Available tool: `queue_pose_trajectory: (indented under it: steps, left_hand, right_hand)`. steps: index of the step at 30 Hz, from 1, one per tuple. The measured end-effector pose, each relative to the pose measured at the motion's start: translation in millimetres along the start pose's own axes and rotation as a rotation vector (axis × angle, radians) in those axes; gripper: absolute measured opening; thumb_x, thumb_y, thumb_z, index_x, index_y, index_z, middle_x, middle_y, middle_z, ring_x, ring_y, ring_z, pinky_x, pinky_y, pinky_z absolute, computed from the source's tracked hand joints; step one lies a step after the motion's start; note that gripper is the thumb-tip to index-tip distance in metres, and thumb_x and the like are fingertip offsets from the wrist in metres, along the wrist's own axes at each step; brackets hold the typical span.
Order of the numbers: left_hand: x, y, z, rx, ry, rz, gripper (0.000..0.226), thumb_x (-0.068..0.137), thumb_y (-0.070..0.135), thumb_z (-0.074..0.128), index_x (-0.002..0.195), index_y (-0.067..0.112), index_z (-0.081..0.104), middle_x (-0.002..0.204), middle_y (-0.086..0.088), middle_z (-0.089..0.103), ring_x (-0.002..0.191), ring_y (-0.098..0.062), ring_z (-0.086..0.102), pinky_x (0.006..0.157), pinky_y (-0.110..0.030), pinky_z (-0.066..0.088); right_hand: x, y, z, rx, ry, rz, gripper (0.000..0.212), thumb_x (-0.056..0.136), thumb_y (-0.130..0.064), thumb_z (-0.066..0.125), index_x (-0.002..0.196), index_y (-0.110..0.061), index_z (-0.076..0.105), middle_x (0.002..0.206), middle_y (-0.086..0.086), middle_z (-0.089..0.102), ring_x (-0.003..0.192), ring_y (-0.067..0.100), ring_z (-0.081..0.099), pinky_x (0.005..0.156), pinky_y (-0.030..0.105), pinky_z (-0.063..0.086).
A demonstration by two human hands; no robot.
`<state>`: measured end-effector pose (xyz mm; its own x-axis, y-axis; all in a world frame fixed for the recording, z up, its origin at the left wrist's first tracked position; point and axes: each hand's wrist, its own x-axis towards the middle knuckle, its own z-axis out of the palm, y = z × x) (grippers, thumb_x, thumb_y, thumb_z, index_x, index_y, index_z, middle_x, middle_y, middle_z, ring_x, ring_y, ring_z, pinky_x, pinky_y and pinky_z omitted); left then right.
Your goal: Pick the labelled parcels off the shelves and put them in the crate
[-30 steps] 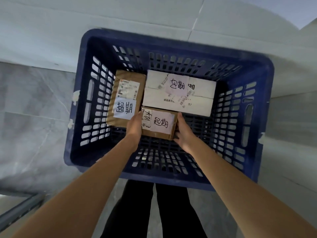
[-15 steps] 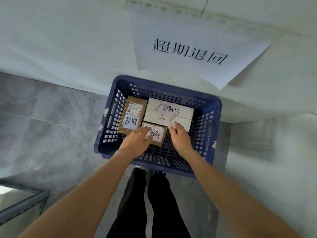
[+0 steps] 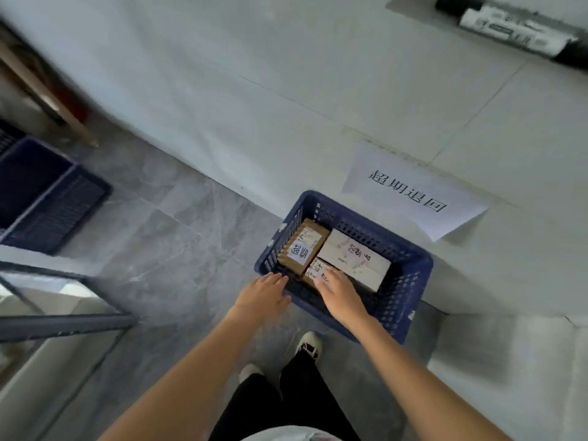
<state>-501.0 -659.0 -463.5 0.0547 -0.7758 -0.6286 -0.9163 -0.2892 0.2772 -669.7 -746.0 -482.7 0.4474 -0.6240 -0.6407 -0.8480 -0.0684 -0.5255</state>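
A blue slotted crate (image 3: 410, 288) stands on the grey floor against the white wall. Three labelled parcels lie in it: a brown one (image 3: 302, 246) at the left, a white box (image 3: 359, 259) at the back right, and a small brown one (image 3: 316, 270) in front. My right hand (image 3: 340, 292) hovers over the small brown parcel with straight fingers and hides most of it. With relaxed fingers, my left hand (image 3: 264, 294) is above the crate's near left rim. Neither hand holds anything.
A paper sign (image 3: 410, 192) with handwritten characters hangs on the wall above the crate. Another dark blue crate (image 3: 47, 198) sits at the far left. A metal shelf frame (image 3: 63, 319) juts in at the lower left. My legs and shoes (image 3: 308, 345) stand just before the crate.
Both hands have let go of the small brown parcel, which now lies in the crate, and have drawn back. The view has risen and swung left.
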Motion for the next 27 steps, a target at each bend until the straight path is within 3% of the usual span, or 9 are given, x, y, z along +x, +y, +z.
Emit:
queue_pose_trajectory:
  steps: [6, 12, 17, 19, 22, 27]
  left_hand:
    - [-81, -72, 1, -0.152, 0.146, -0.159, 0.054, 0.102, 0.035, 0.036, 0.150, 0.012, 0.028, 0.156, -0.006, 0.030, 0.143, -0.022, 0.029, 0.115, -0.033, 0.021]
    - [-193, -143, 18, -0.355, 0.297, -0.436, 0.053, 0.100, 0.036, 0.041, 0.146, 0.010, 0.035, 0.152, -0.008, 0.036, 0.136, -0.028, 0.038, 0.109, -0.036, 0.031]
    - [-285, -192, 57, -0.533, 0.365, -0.696, 0.047, 0.098, 0.036, 0.044, 0.140, 0.014, 0.043, 0.143, -0.010, 0.047, 0.128, -0.030, 0.047, 0.101, -0.037, 0.040]
    - [-321, -205, 74, -0.603, 0.410, -0.808, 0.043, 0.098, 0.037, 0.042, 0.134, 0.013, 0.047, 0.139, -0.011, 0.050, 0.124, -0.030, 0.050, 0.099, -0.038, 0.040]
    - [-375, -211, 97, -0.729, 0.511, -0.976, 0.050, 0.099, 0.038, 0.041, 0.142, 0.011, 0.042, 0.146, -0.012, 0.044, 0.133, -0.030, 0.043, 0.109, -0.042, 0.035]
    - [-461, -201, 152, -0.874, 0.627, -1.250, 0.055, 0.094, 0.045, 0.040, 0.142, 0.020, 0.042, 0.144, -0.010, 0.048, 0.130, -0.028, 0.047, 0.108, -0.040, 0.036]
  right_hand:
    - [-15, -86, 50, -0.315, -0.143, -0.156, 0.063, 0.103, -0.050, 0.028, 0.155, -0.016, 0.022, 0.162, 0.002, 0.016, 0.150, 0.019, 0.010, 0.121, 0.038, 0.015]
    - [-47, -200, 121, -0.561, -0.267, -0.406, 0.059, 0.104, -0.043, 0.033, 0.152, -0.010, 0.026, 0.160, 0.010, 0.023, 0.148, 0.025, 0.017, 0.117, 0.035, 0.017]
    - [-75, -280, 204, -0.734, -0.400, -0.636, 0.048, 0.102, -0.038, 0.043, 0.133, -0.003, 0.050, 0.138, 0.020, 0.049, 0.132, 0.032, 0.044, 0.104, 0.036, 0.035]
    - [-93, -311, 236, -0.821, -0.468, -0.744, 0.049, 0.102, -0.037, 0.043, 0.139, -0.004, 0.046, 0.144, 0.018, 0.045, 0.134, 0.031, 0.042, 0.108, 0.037, 0.032]
    - [-121, -348, 280, -0.948, -0.565, -0.904, 0.052, 0.104, -0.037, 0.039, 0.146, -0.006, 0.038, 0.152, 0.015, 0.037, 0.139, 0.030, 0.036, 0.112, 0.037, 0.027]
    - [-169, -384, 357, -1.092, -0.729, -1.091, 0.047, 0.100, -0.045, 0.039, 0.131, -0.012, 0.051, 0.133, 0.015, 0.055, 0.121, 0.033, 0.052, 0.096, 0.039, 0.043]
